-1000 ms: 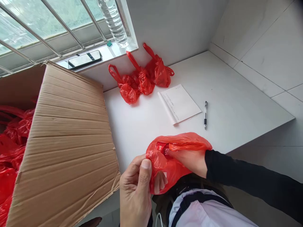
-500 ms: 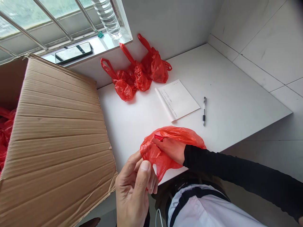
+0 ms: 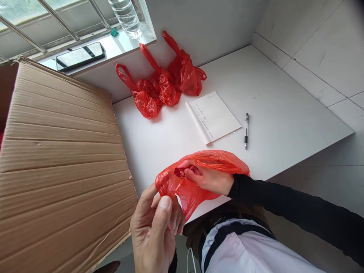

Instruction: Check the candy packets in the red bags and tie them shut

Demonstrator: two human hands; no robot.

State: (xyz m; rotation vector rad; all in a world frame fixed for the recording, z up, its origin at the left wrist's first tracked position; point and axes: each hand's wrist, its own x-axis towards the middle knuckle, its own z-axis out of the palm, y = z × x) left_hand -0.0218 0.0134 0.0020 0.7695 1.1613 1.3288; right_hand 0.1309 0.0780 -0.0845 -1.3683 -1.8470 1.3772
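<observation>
My left hand (image 3: 155,227) pinches the edge of a thin red plastic bag (image 3: 195,199) between thumb and fingers, at the table's near edge. The bag's mouth gapes toward me. Reaching into that mouth, my right hand (image 3: 209,178) is closed on a small, shiny dark-red packet (image 3: 180,173). What is printed on the packet is too small to read. Folds of the bag lie above and below my right hand, and whatever else is inside is hidden.
Several tied red bags (image 3: 149,100) stand against the wall. A notebook (image 3: 217,117) and a pen (image 3: 246,131) lie on the white table (image 3: 284,106). At left rises a cardboard box (image 3: 65,151). The windowsill holds a phone (image 3: 81,57) and a water bottle (image 3: 126,17).
My right hand and the small packet have come more into view within the bag's mouth. My left hand, still pinching the edge, has shifted slightly left in the picture as the view moved.
</observation>
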